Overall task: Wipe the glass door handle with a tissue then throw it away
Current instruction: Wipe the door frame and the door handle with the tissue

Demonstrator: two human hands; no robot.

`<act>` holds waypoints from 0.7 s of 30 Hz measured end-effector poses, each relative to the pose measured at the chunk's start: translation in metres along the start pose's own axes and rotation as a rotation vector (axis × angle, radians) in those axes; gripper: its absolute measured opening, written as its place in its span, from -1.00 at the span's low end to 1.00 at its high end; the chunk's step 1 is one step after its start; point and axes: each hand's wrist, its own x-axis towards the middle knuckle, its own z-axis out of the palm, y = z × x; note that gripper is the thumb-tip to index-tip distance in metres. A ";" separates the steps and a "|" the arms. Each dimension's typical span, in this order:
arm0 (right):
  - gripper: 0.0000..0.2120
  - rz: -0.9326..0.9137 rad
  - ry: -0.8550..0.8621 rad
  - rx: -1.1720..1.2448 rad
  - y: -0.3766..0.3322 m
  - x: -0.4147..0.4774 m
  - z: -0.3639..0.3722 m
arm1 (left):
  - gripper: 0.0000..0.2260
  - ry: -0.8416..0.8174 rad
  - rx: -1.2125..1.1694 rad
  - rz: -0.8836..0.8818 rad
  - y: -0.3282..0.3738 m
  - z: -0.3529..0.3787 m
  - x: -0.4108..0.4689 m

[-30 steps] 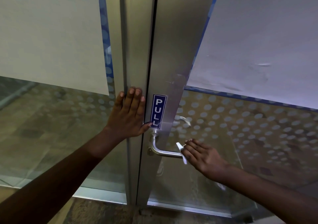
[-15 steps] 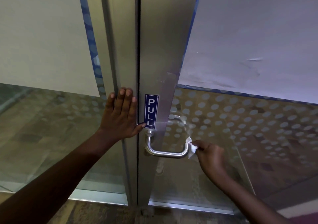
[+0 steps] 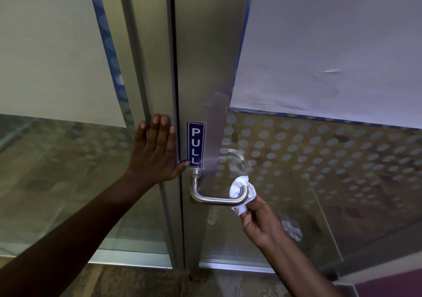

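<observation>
A brushed-steel lever door handle sticks out from the metal stile of the glass door, just under a blue PULL sign. A crumpled white tissue is bunched behind and around the handle's right bend. My right hand pinches the tissue's lower end from below right. My left hand lies flat, fingers up, against the fixed metal frame left of the door gap, holding nothing.
Frosted film panels cover the upper glass on both sides, and a dotted pattern runs across the lower glass. A second handle shows through the glass on the far side. A metal threshold runs along the floor.
The view has shifted, with the door now nearer the frame's middle. My right hand has dropped lower and the tissue has spread out around the handle's right end. My left hand stays flat on the frame.
</observation>
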 end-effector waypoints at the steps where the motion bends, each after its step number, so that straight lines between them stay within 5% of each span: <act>1: -0.65 -0.019 0.026 -0.042 0.002 0.000 0.000 | -0.21 0.002 0.000 -0.001 0.000 0.000 0.000; 7: -0.62 -0.027 0.065 0.047 0.041 -0.001 -0.009 | -0.21 -0.002 0.003 0.001 0.000 0.000 -0.001; 13: -0.73 -0.079 0.068 -0.255 0.072 0.002 0.004 | -0.21 0.001 0.000 0.000 0.001 0.001 -0.002; 21: -0.67 -0.023 0.054 -0.188 0.076 0.014 0.008 | -0.22 0.001 -0.002 0.000 0.000 0.000 -0.001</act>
